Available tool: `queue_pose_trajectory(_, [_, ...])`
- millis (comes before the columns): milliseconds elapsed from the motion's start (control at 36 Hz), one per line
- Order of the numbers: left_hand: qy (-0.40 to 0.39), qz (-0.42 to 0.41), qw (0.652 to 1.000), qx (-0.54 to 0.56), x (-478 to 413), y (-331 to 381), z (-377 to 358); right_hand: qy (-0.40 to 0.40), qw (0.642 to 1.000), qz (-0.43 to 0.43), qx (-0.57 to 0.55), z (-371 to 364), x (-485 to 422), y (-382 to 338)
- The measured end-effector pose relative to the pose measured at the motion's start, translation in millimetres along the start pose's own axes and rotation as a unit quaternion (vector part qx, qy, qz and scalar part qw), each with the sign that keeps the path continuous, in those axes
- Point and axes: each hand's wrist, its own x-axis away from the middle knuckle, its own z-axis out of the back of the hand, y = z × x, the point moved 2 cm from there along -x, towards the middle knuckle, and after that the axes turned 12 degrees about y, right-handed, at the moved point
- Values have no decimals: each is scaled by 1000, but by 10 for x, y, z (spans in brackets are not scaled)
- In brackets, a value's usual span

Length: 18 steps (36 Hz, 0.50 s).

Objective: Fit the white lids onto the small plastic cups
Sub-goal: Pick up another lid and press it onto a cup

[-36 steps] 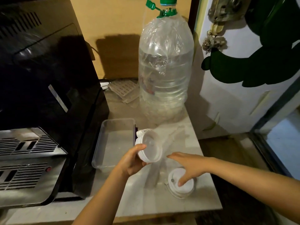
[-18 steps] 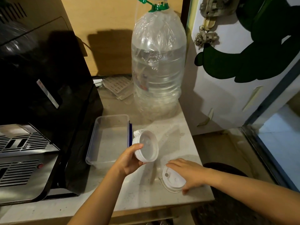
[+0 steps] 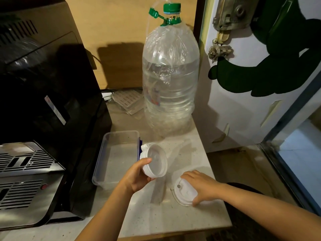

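Note:
My left hand [image 3: 137, 177] holds a white lid [image 3: 154, 160] tilted on edge above the counter, its hollow underside facing me, thumb on the rim. A second white lid [image 3: 184, 193] with a small sip hole lies on the pale counter [image 3: 156, 220] near the right edge. My right hand [image 3: 201, 186] rests over this lid, fingers and thumb around its rim. A clear cup under that lid cannot be made out.
A clear rectangular plastic container [image 3: 118, 150] lies left of my left hand. A large water bottle [image 3: 171, 80] with a green cap stands behind. A black machine [image 3: 43, 110] fills the left side. The counter drops off to the floor on the right.
My right hand has closed further around the flat lid on the counter. The left hand keeps the tilted lid in about the same place.

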Motion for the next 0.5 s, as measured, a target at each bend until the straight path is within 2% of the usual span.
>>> queue_pose_trajectory(194, [1,-11,1000,6,-22,94,4,45,996,-39,-61,302,-112,22])
queue_pose_trajectory(306, [2,-22,1000,10,-46,179,-4,85,985,-56,-137,575,-203,16])
queue_pose_trajectory(389, [1,-42,999,12,-57,289,-29,120,961,-76,-236,819,-291,9])
queue_pose_trajectory(500, [-6,-57,998,27,-82,430,-82,121,906,-81,-398,1196,-336,-79])
